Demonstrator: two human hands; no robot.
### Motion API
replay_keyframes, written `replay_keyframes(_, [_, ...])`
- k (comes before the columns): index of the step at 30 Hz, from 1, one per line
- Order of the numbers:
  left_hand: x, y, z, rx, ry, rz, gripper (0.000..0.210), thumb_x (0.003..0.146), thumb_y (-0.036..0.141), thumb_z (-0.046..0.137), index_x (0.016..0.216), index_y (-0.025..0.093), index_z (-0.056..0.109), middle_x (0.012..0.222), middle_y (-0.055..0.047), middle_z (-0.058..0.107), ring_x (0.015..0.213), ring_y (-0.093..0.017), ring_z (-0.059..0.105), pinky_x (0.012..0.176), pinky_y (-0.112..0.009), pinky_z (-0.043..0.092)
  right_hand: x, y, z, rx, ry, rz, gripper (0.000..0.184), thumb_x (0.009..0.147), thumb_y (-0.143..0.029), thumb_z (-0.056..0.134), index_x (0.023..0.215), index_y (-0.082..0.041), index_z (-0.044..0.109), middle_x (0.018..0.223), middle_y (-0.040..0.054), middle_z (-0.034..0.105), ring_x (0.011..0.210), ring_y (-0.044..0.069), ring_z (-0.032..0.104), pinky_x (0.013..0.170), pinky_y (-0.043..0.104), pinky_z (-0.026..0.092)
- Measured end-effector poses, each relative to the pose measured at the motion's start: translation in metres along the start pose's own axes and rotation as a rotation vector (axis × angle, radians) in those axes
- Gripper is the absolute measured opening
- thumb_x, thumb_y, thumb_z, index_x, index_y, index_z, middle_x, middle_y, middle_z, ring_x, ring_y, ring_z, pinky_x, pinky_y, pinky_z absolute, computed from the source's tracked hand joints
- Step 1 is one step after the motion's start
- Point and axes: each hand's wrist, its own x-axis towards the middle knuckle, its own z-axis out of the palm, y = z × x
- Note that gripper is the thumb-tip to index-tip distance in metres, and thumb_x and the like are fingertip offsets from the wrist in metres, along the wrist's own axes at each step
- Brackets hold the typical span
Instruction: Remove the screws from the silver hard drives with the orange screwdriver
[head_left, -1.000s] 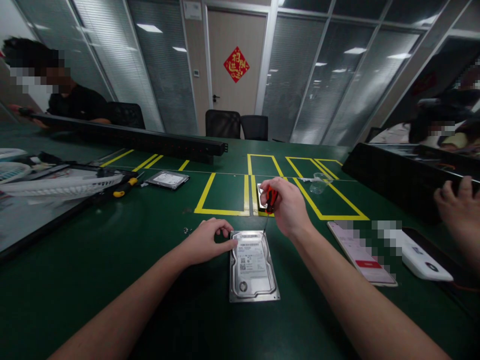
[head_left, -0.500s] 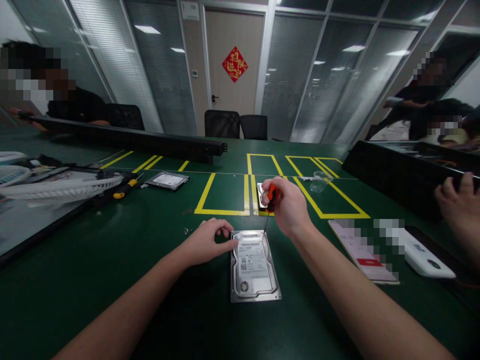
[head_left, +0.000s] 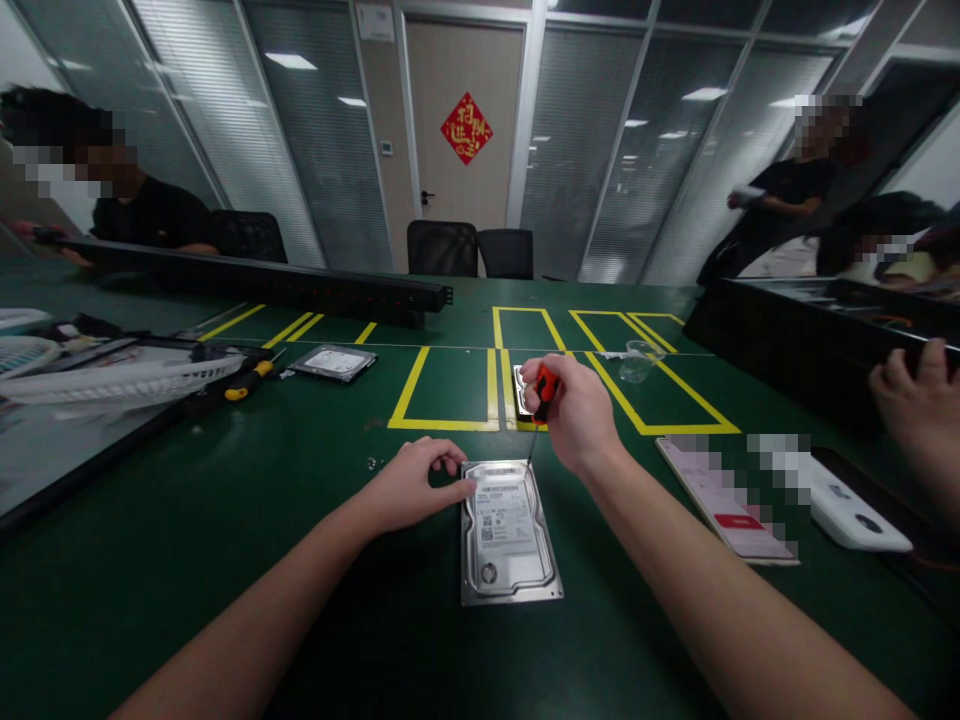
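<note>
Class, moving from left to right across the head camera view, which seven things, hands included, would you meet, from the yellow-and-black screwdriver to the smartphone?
Yellow-and-black screwdriver → farther hard drive → left hand → nearer hard drive → right hand → clear plastic cup → smartphone.

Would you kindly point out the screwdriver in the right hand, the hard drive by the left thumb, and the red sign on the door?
Screwdriver (head_left: 547, 386), head view: on its orange-and-black handle.
Hard drive (head_left: 510, 532), head view: on its printed label.
Red sign (head_left: 466, 129), head view: on its middle.
</note>
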Motion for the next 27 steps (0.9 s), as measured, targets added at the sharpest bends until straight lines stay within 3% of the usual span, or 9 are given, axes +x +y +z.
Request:
replay_keyframes(4, [0.0005,-0.0017,0.0007,0.007,0.006,0.009,0.041,0.086,0.058,0.068,0.108,0.024,0.071,0.1,-0.005,0.071,0.096,-0.025,0.062,0.081,-0.035,0.044,-0.0005,-0.0011,0.0014,-0.021,0.051,0.059,0.014,0.082,-0.032,0.068,0.075,-0.022,0.061,0.059,-0.0005,0.061,0.049,0.013,0.05,0.045,0.026,0.033])
replay_keyframes(8, [0.0009,-0.0025,0.0011,0.008,0.01,0.021,0.041,0.087,0.059,0.068,0.108,0.024,0.071,0.1,-0.004,0.071,0.096,-0.025,0.062,0.081,-0.035,0.043,-0.0008,-0.0025,0.0034,0.037,-0.011,0.0,0.012,0.084,-0.029,0.066,0.075,-0.023,0.06,0.056,-0.0034,0.057,0.045,0.011,0.046,0.045,0.026,0.028])
replay_keyframes(11, [0.0011,-0.0028,0.0015,0.009,0.008,0.015,0.041,0.086,0.059,0.069,0.108,0.024,0.071,0.1,-0.004,0.07,0.096,-0.024,0.062,0.081,-0.035,0.043,-0.0005,-0.0025,0.0028,0.042,-0.073,-0.019,0.028,0.092,-0.036,0.052,0.073,-0.021,0.067,0.049,-0.0028,0.048,0.044,0.011,0.04,0.047,0.028,0.029])
replay_keyframes(13, [0.0012,-0.0032,0.0018,0.009,0.011,0.013,0.041,0.086,0.058,0.069,0.107,0.023,0.072,0.1,-0.004,0.07,0.095,-0.024,0.062,0.082,-0.035,0.044,-0.0004,-0.0023,0.0018,0.056,-0.082,-0.008,0.036,0.093,-0.036,0.047,0.069,-0.02,0.068,0.051,-0.0007,0.051,0.046,0.012,0.041,0.049,0.029,0.031])
replay_keyframes(16, [0.0009,-0.003,0.0015,0.004,0.011,0.013,0.042,0.086,0.06,0.068,0.107,0.023,0.072,0.1,-0.004,0.071,0.096,-0.025,0.062,0.081,-0.035,0.044,-0.0008,-0.0028,0.0012,0.03,-0.032,-0.001,0.025,0.086,-0.03,0.055,0.067,-0.019,0.066,0.062,0.0018,0.06,0.051,0.011,0.048,0.05,0.028,0.034])
replay_keyframes(21, [0.0002,-0.0002,-0.0004,0.001,0.0,-0.001,0.042,0.086,0.06,0.068,0.108,0.024,0.072,0.101,-0.004,0.071,0.097,-0.025,0.062,0.082,-0.036,0.044,-0.0021,-0.0057,0.0038,0.027,0.04,0.069,0.013,0.079,-0.027,0.069,0.072,-0.022,0.059,0.064,-0.0004,0.063,0.054,0.013,0.057,0.048,0.027,0.034])
replay_keyframes(24, [0.0001,0.0008,-0.0006,0.004,0.001,0.002,0.041,0.087,0.059,0.068,0.107,0.024,0.071,0.101,-0.004,0.071,0.097,-0.025,0.062,0.082,-0.036,0.044,-0.0026,-0.0074,0.005,0.07,-0.016,0.044,0.014,0.081,-0.025,0.066,0.072,-0.023,0.057,0.067,-0.0019,0.063,0.046,0.01,0.048,0.045,0.027,0.028])
replay_keyframes(27, [0.0002,0.0003,0.0,0.008,0.001,0.003,0.042,0.087,0.059,0.068,0.108,0.024,0.071,0.101,-0.004,0.071,0.097,-0.025,0.062,0.082,-0.036,0.044,-0.0027,-0.0074,0.0044,0.076,-0.072,0.013,0.025,0.091,-0.033,0.054,0.07,-0.021,0.063,0.055,-0.0026,0.052,0.043,0.01,0.039,0.046,0.028,0.027])
